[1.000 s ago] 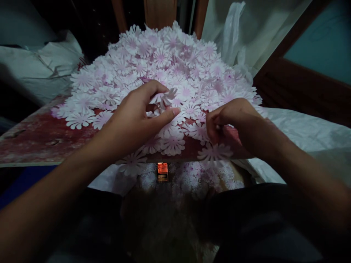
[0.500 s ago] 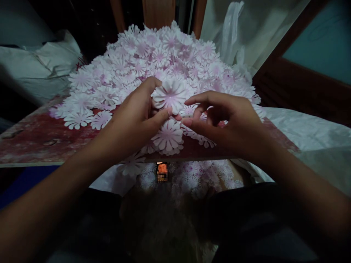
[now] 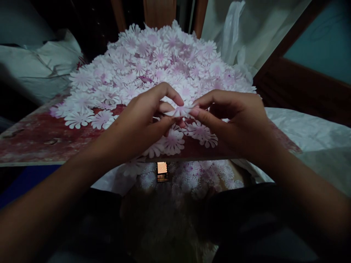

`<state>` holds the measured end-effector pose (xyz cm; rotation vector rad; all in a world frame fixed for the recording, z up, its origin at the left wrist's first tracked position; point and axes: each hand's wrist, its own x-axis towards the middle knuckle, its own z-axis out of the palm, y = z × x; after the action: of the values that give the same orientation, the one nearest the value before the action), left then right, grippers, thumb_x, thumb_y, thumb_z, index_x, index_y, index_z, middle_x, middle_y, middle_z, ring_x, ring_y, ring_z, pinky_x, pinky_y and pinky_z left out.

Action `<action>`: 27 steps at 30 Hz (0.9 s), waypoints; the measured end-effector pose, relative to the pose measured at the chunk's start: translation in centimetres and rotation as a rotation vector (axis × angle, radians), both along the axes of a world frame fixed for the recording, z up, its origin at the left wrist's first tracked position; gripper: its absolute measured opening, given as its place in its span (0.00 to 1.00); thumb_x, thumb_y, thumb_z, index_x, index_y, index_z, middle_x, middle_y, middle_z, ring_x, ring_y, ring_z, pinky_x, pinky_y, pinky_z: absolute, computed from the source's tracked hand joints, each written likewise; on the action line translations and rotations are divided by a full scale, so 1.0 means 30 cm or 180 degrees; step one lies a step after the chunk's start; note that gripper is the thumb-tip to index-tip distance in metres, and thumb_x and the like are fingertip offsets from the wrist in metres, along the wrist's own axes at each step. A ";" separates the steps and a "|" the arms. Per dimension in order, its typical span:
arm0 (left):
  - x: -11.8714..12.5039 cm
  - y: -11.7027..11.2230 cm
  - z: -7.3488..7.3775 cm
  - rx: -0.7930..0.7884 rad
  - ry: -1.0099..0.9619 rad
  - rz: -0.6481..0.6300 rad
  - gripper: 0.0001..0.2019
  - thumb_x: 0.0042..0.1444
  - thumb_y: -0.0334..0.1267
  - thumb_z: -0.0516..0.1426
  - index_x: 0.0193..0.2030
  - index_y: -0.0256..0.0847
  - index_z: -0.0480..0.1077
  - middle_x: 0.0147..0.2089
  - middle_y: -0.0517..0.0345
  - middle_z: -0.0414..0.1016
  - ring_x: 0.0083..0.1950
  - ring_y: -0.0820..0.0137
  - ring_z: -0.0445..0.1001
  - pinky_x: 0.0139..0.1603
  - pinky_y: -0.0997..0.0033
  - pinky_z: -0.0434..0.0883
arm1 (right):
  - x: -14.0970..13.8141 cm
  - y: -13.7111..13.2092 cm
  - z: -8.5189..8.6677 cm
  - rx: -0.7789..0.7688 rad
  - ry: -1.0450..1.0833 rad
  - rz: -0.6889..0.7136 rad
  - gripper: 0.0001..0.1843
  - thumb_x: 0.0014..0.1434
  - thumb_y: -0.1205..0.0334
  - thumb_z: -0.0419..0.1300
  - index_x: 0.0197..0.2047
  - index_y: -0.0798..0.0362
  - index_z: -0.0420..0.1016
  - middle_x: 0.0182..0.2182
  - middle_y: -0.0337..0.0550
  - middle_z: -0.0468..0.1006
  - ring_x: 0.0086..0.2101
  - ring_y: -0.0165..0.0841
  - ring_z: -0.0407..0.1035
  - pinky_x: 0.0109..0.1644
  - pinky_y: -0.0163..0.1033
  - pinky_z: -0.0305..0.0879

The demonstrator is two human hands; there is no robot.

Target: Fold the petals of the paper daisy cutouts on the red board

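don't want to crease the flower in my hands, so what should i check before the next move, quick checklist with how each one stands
1. Left hand on the held flower: ok, thumb and fingers hold it.
2. Right hand on it too: ok, thumb and forefinger pinch its right edge.
3. Held flower a single layer: cannot tell, it is seen nearly edge-on.
4. Front of the red board below the hands clear: not ok, loose flowers lie there.
5. Flower pile within reach: looks ok, it rises just beyond the hands.
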<state>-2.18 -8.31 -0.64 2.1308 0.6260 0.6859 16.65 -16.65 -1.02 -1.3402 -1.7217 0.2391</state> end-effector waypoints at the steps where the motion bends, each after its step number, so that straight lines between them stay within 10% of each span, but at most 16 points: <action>1: 0.000 0.000 0.003 0.0071 -0.0005 0.0050 0.08 0.60 0.41 0.59 0.44 0.43 0.67 0.35 0.62 0.79 0.29 0.74 0.74 0.28 0.76 0.68 | 0.000 0.000 0.001 -0.0001 0.0030 -0.0034 0.09 0.60 0.58 0.64 0.34 0.55 0.79 0.31 0.40 0.77 0.27 0.24 0.65 0.31 0.33 0.57; 10: 0.002 -0.003 0.026 0.0948 0.0069 0.0355 0.12 0.61 0.43 0.58 0.30 0.39 0.73 0.26 0.62 0.69 0.29 0.76 0.65 0.28 0.74 0.59 | -0.001 -0.012 0.012 -0.0113 0.0341 -0.0093 0.06 0.56 0.68 0.62 0.27 0.57 0.73 0.21 0.36 0.68 0.23 0.23 0.58 0.26 0.33 0.52; 27: 0.000 0.001 0.022 0.0753 -0.0110 0.0521 0.06 0.58 0.39 0.60 0.33 0.40 0.75 0.31 0.61 0.75 0.30 0.76 0.68 0.30 0.74 0.61 | 0.003 -0.017 0.030 -0.0091 0.0451 -0.0312 0.12 0.50 0.73 0.61 0.18 0.56 0.67 0.16 0.38 0.66 0.19 0.24 0.57 0.22 0.34 0.48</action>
<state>-2.18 -8.26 0.03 2.2956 0.7370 0.9241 16.74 -17.17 -0.13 -1.3907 -1.5360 0.2967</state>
